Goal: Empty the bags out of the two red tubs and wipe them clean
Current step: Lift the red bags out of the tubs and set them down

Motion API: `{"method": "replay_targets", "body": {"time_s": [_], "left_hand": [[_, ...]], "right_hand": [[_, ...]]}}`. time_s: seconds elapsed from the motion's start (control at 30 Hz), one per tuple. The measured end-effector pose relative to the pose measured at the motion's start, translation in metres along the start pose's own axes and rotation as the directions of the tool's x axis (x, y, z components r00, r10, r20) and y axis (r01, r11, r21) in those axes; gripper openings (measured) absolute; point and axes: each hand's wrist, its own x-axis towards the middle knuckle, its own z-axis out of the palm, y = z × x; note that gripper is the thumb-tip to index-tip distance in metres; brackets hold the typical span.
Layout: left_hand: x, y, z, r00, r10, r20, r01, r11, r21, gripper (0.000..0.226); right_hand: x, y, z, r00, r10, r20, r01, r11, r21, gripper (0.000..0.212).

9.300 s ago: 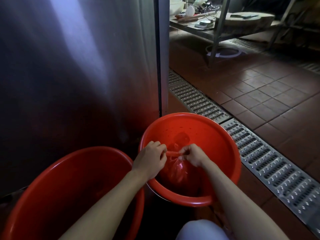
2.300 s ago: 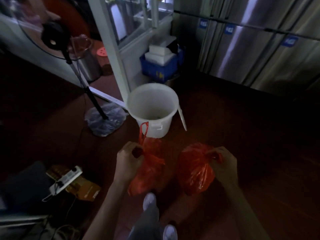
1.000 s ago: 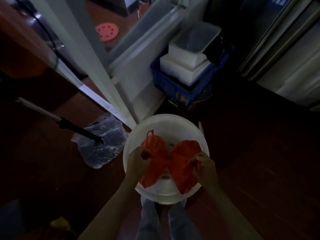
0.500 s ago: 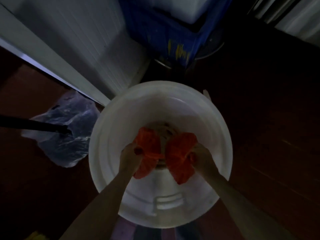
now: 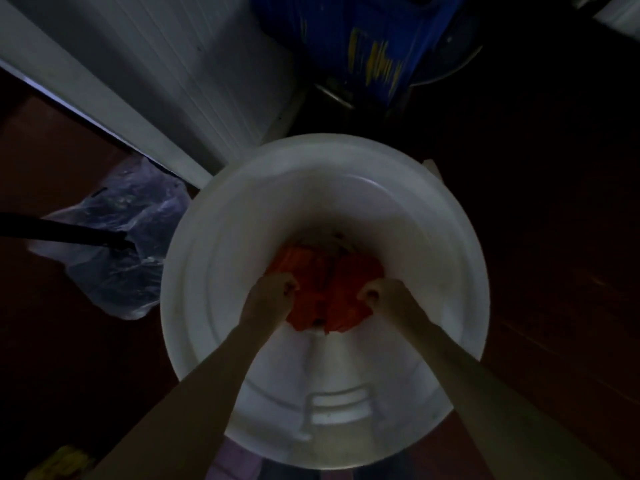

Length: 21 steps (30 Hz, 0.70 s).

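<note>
Dim brown floor [image 5: 554,271] fills the view, with a pale panelled wall [image 5: 194,74] at the upper left and a blue crate [image 5: 363,36] behind. At the far left, a crumpled clear plastic bag [image 5: 117,254] is seen on the floor with a dark pole [image 5: 62,233] across it, just beside the white bucket [image 5: 194,271]. Both arms are reached straight down into the bucket. The left hand [image 5: 270,296] is curled around the left red bag [image 5: 298,271], and the right hand [image 5: 384,296] is curled around the right red bag [image 5: 356,285]; each bag is gripped at its gathered top. The bags lie touching, side by side, directly below and between the hands, low inside the bucket over pale scraps that cannot be made out. Only the bucket's walls surround them. A release is judged to be next. The red tubs are not in view.
</note>
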Motion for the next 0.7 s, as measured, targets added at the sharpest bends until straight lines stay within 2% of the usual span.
{"method": "replay_targets", "body": {"time_s": [0.1,0.17,0.27,0.33,0.4,0.47,0.53,0.6,0.7], "left_hand": [[-0.01,0.033,-0.018,0.995,0.077,0.065,-0.087,0.981,0.171,0.019],[-0.019,0.056,-0.029,0.987,0.153,0.057,-0.163,0.959,0.234,0.021],[-0.03,0.09,-0.037,0.95,0.311,0.016,-0.296,0.886,0.356,0.029],[-0.039,0.108,-0.036,0.927,0.375,-0.001,-0.341,0.843,0.416,0.028],[-0.047,0.123,-0.031,0.909,0.416,-0.022,-0.362,0.815,0.452,0.031],[-0.053,0.132,-0.022,0.896,0.442,-0.051,-0.368,0.801,0.472,0.034],[-0.06,0.141,-0.012,0.901,0.431,-0.048,-0.362,0.809,0.463,0.031],[-0.068,0.15,-0.003,0.901,0.433,-0.02,-0.376,0.805,0.459,0.033],[-0.075,0.162,0.008,0.893,0.451,0.013,-0.404,0.787,0.466,0.037]], "right_hand": [[-0.023,-0.029,-0.036,0.992,-0.094,-0.088,0.096,0.995,0.024,0.019],[-0.041,-0.041,-0.065,0.978,-0.099,-0.181,0.11,0.993,0.049,0.02],[-0.07,-0.037,-0.108,0.891,-0.112,-0.441,0.136,0.99,0.023,0.02],[-0.088,-0.023,-0.131,0.805,-0.054,-0.591,0.104,0.993,0.052,0.022],[-0.102,-0.001,-0.147,0.769,0.085,-0.634,0.014,0.989,0.15,0.025],[-0.112,0.028,-0.151,0.777,0.252,-0.577,-0.116,0.958,0.263,0.034],[-0.121,0.059,-0.143,0.81,0.374,-0.452,-0.234,0.913,0.334,0.043],[-0.126,0.086,-0.128,0.853,0.433,-0.292,-0.314,0.872,0.376,0.053],[-0.13,0.109,-0.102,0.894,0.434,-0.113,-0.364,0.848,0.384,0.071]]}}
